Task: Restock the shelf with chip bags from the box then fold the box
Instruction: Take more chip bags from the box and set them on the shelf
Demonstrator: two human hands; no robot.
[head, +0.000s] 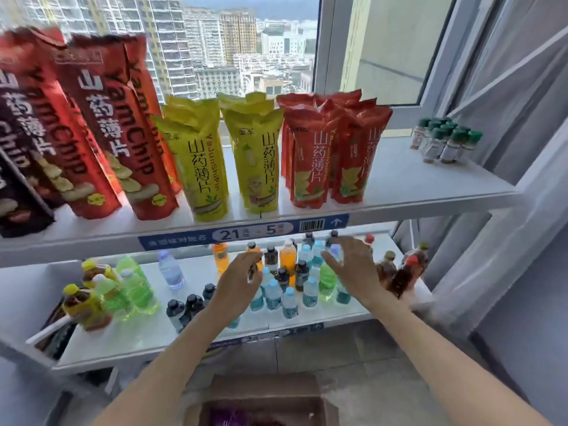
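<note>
The upper white shelf [430, 186] carries upright chip bags: tall dark red bags [101, 127] at the left, two yellow bags [203, 161] in the middle, and orange-red bags [325, 152] to their right. An open cardboard box [264, 392] sits on the floor at the bottom, with purple packaging showing inside. My left hand [239, 281] and my right hand [353, 269] are raised in front of the lower shelf, just below the upper shelf's edge. Both hands are empty, palms facing each other, fingers loosely spread.
The lower shelf [153, 339] holds several drink bottles [289, 272] in clear, green, orange and dark colours. Small green-capped bottles [445, 139] stand at the upper shelf's right end. A window frame and grey curtain lie to the right. A blue price strip [246, 233] runs along the shelf edge.
</note>
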